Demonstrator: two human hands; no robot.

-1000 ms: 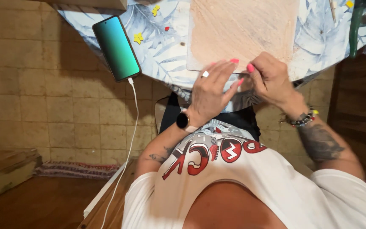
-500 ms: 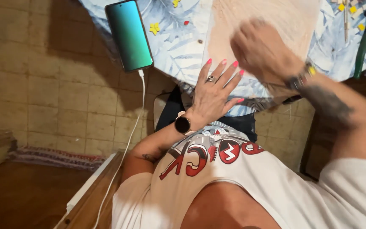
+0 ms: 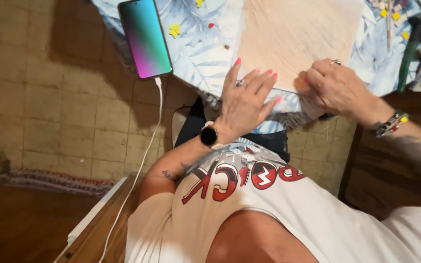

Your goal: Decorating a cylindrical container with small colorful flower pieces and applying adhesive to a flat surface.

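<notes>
With the left hand (image 3: 247, 100) spread flat and the right hand (image 3: 334, 87) curled shut at the board's (image 3: 298, 34) near edge, a nudge could slide the board off the worktop (image 3: 205, 53).

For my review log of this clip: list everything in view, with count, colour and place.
wooden board: one, pale tan, on the table under both hands
tablecloth: one, blue-white leaf print, covering the table
phone: one, screen glowing green to pink, at the table's edge
charging cable: one, white, hanging from the phone toward the floor
small pieces: several, yellow and red, scattered on the cloth
floor tiles: beige, at left
left hand: spread flat, pink nails, black watch
right hand: curled at the board's edge; grip unclear
</notes>
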